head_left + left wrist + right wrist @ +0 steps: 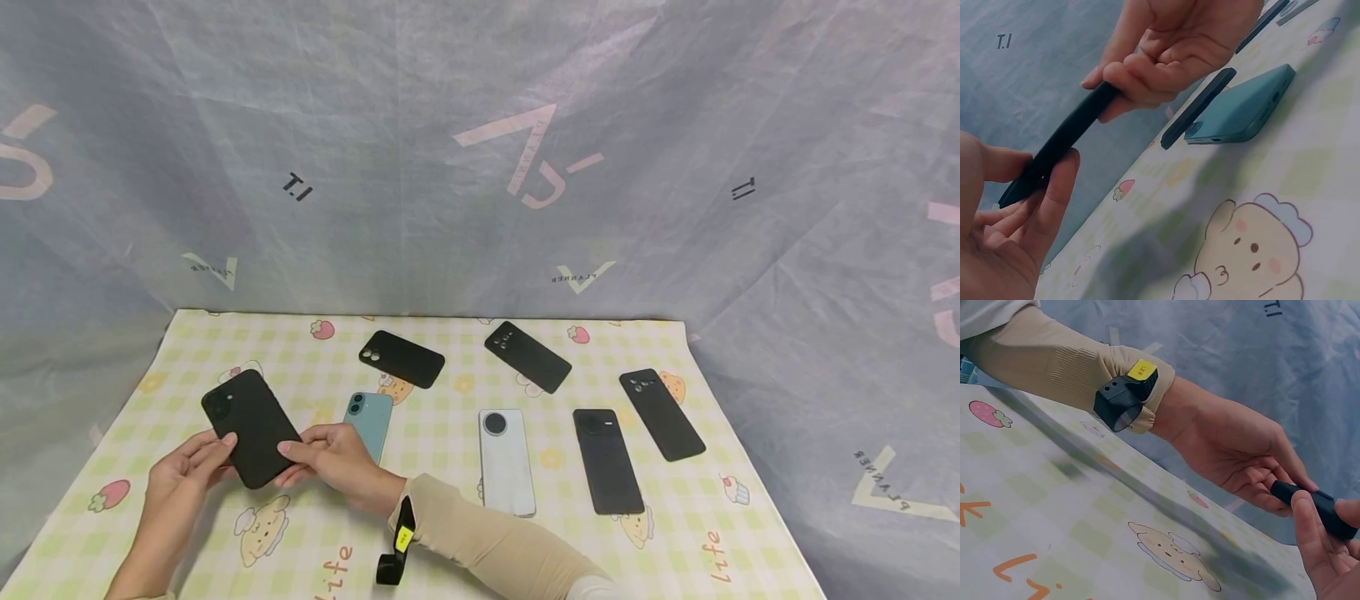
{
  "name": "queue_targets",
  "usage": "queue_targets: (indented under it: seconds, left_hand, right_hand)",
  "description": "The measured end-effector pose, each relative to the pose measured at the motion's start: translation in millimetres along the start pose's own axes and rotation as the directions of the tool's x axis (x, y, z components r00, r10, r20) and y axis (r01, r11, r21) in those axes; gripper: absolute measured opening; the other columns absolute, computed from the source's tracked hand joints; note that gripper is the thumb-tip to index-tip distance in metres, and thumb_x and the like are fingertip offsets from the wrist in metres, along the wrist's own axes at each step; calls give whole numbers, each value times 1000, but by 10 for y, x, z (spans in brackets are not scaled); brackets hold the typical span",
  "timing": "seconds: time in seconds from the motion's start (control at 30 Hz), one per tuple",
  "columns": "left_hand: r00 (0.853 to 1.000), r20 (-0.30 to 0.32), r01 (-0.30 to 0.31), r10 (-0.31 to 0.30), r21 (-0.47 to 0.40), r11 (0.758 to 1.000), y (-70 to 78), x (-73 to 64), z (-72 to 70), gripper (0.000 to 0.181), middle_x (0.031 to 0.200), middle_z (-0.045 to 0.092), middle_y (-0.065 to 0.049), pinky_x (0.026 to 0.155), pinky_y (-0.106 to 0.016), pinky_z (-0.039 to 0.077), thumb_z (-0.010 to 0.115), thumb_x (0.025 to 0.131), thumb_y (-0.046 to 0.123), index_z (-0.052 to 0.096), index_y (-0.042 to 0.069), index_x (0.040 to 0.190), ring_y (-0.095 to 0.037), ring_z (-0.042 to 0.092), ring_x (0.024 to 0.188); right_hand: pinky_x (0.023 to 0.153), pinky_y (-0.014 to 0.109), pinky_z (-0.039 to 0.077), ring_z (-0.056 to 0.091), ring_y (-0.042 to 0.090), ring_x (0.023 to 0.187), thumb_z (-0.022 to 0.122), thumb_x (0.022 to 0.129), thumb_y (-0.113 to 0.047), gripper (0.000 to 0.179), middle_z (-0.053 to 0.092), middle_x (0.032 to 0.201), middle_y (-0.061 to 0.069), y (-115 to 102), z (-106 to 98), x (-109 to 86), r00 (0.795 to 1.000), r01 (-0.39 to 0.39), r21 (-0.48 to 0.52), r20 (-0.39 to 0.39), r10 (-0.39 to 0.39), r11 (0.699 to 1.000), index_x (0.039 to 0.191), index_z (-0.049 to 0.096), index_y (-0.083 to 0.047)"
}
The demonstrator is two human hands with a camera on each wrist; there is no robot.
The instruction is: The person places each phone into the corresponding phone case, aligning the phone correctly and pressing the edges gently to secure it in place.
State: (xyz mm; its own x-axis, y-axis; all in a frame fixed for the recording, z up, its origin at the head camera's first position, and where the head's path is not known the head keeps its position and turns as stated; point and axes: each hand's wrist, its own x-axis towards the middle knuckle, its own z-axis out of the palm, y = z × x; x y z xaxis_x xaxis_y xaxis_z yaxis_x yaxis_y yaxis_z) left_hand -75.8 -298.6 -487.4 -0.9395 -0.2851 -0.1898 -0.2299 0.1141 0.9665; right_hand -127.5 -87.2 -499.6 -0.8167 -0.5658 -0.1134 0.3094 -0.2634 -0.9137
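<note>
Both hands hold a dark phone (258,437) raised over the left part of the table, its camera corner at the upper left. Its matte black back looks like a case; whether one is fitted, I cannot tell. My left hand (183,471) grips the left long edge, thumb on the upper face and fingers beneath. At the lower right corner, my right hand (337,462) pinches it between thumb and fingers. Edge-on in the left wrist view, the phone (1075,131) shows as a thick dark bar. A teal phone (372,421) lies just beyond my right hand, which partly covers it.
Black phone cases with camera cutouts lie along the back: one (405,360) behind the teal phone, another (528,358) mid-table, a third (666,417) at right. A white phone (508,467) and a dark phone (611,467) lie nearer. A grey curtain (420,233) hangs behind.
</note>
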Motion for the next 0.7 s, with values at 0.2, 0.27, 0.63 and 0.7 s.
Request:
queue_targets:
  seconds: [0.2, 0.27, 0.63, 0.7]
  left_hand:
    - [998, -13, -56, 54, -161, 985, -7, -6, -9, 5, 94, 78, 19, 71, -15, 59, 71, 107, 21, 71, 25, 110, 1, 74, 83]
    - [998, -20, -61, 59, -186, 981, -2, -2, -11, 6, 92, 79, 17, 69, -16, 59, 72, 106, 20, 71, 26, 108, 0, 74, 81]
    - [998, -26, -63, 60, -177, 982, -34, -3, -24, 8, 90, 78, 16, 68, -15, 57, 73, 105, 20, 69, 27, 106, 0, 72, 79]
    - [998, -25, -56, 53, -175, 983, -37, -6, -25, 8, 90, 78, 17, 69, -14, 57, 73, 105, 21, 68, 28, 106, 0, 72, 80]
  right_hand:
    - [80, 28, 65, 80, 29, 72, 73, 103, -8, 13, 67, 92, 45, 4, 3, -10, 1000, 14, -26, 16, -13, 1000, 95, 73, 2]
    - [78, 27, 65, 78, 47, 81, 72, 103, -7, 14, 67, 93, 45, 2, 15, -19, 1000, 15, -39, 24, -14, 999, 95, 73, 4]
    - [75, 32, 66, 66, 65, 98, 75, 101, -8, 9, 72, 91, 39, -10, 59, -47, 999, -35, -71, 25, 37, 997, 95, 74, -2]
    - [74, 32, 66, 70, 61, 95, 75, 101, -9, 8, 72, 90, 38, -12, 52, -48, 999, -40, -78, 27, 42, 996, 95, 74, -4]
